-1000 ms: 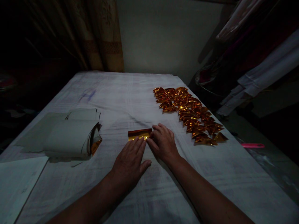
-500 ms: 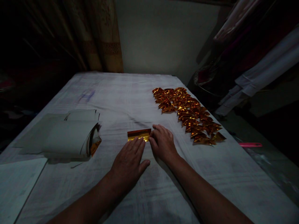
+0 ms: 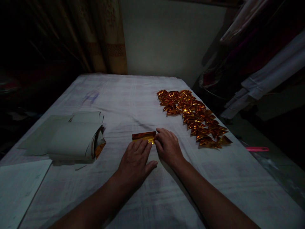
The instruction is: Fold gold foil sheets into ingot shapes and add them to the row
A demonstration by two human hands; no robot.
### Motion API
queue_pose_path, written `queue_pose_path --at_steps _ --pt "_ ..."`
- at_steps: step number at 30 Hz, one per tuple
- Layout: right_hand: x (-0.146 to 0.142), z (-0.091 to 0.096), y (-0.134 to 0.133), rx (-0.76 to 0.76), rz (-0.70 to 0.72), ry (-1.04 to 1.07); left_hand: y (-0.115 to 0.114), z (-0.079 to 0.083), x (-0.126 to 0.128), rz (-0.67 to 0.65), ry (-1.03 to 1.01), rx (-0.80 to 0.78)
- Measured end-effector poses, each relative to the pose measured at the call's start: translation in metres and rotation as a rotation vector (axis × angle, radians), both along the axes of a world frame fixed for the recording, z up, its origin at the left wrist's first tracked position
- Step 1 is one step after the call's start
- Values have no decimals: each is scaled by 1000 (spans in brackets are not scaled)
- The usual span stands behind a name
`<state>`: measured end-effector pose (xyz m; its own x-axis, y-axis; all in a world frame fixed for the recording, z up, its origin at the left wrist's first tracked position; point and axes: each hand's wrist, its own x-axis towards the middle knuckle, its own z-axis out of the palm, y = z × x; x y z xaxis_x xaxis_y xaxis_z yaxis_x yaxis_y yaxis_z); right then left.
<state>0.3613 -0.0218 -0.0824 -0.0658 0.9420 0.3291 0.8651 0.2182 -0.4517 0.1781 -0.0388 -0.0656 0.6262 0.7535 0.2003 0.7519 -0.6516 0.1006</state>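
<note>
A small strip of gold foil paper [image 3: 144, 136] lies on the white checked cloth, its far part darker and its near part bright. My left hand [image 3: 136, 159] rests flat with fingers stretched, the fingertips pressing on the strip's near edge and the thumb held out to the right. At the strip's right end, my right hand [image 3: 168, 144] has its thumb and bent fingers closed on the corner. To the right lie several folded gold foil pieces [image 3: 194, 119], set close together in rows.
On the left sits a stack of pale paper sheets [image 3: 73, 140], curled over, with gold showing at its right end. A white board [image 3: 26, 184] lies at the near left. The cloth-covered table [image 3: 124, 95] meets a wall; clothes [image 3: 264, 79] hang at the right, above a pink handle [image 3: 257, 149].
My left hand has slid slightly forward over the strip, covering more of its near edge. My right hand stays at the right end. The whole view has shifted a little.
</note>
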Motion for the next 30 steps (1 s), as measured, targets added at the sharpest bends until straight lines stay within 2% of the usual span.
queue_pose_path --at_steps 6,13,18,21,24,27,30 --pt "-1 3 0 -17 2 -8 -6 -10 -26 10 11 73" --pt "-1 2 0 -17 0 -8 -9 -8 -55 -6 56 162" --pt "2 0 0 4 4 -13 -9 -7 -61 6 43 156" --pt "0 3 -5 97 -10 -52 -8 -5 -59 8 19 143" --pt "-9 9 -14 146 95 -162 -7 -5 -56 10 19 179" --pt "-24 15 -21 50 259 -250 -6 -6 -55 27 28 224" --pt "-33 19 -24 -74 316 -305 -6 -8 -55 14 28 218"
